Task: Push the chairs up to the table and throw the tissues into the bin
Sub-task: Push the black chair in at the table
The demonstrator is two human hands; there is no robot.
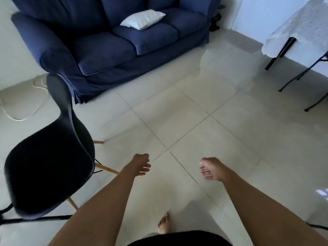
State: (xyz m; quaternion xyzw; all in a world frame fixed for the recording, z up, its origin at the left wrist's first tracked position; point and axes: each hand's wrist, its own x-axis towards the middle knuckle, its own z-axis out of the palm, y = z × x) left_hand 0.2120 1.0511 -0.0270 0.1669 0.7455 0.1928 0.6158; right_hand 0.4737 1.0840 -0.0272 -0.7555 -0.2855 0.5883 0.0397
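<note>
Left hand (141,164) and right hand (212,169): both extended forward over bare floor tiles (186,125), fingers loosely curled, neither closed on anything, neither touching any object. Bare foot (164,224) below, on the tiles between the two forearms. Black shell chair (51,164) with pale wooden legs (106,169): just beside the left forearm, apart from it, standing clear of any table. Folding table (300,31) under a white cloth: upper right, well apart from the chair, dark legs visible. Blue sofa (110,38) with white cushion (142,19): far side of the floor. Tissues and bin: not in view.

Step in hand, judged: taking hold of the chair for the push. Best done gripping the backrest top with both hands, keeping all legs flat on the tiles, steering in a straight line toward the table edge, slowing before the seat meets the hanging cloth to avoid dragging it.
</note>
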